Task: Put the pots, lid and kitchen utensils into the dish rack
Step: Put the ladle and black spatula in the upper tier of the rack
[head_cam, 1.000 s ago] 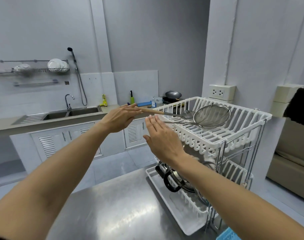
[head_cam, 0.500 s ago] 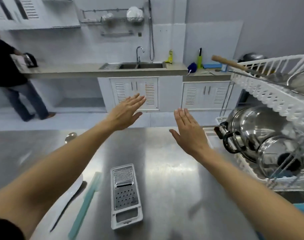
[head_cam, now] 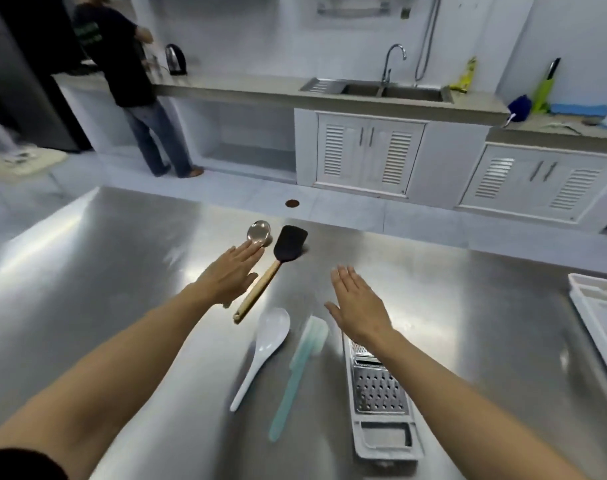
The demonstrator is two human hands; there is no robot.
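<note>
Several utensils lie on the steel table (head_cam: 468, 323). A black spatula with a wooden handle (head_cam: 272, 271) lies at the middle, and a steel ladle's bowl (head_cam: 259, 231) shows beside it. Nearer me lie a white rice spoon (head_cam: 265, 344), a teal silicone spatula (head_cam: 300, 368) and a flat grater in a white frame (head_cam: 380, 393). My left hand (head_cam: 231, 277) hovers flat over the ladle's handle, just left of the black spatula, holding nothing. My right hand (head_cam: 357, 308) is spread flat above the grater's far end. Only the rack's white drip tray (head_cam: 593, 310) shows at the right edge.
Beyond the table is tiled floor, then a counter with a sink (head_cam: 378, 89), faucet and white louvred cabinets (head_cam: 368, 155). A person in dark clothes (head_cam: 129, 81) stands at the far left counter by a kettle (head_cam: 175, 59).
My view swung left and down, from the rack to the table. My left hand let go of the wooden-handled utensil in the rack. Both hands came down open over the utensils.
</note>
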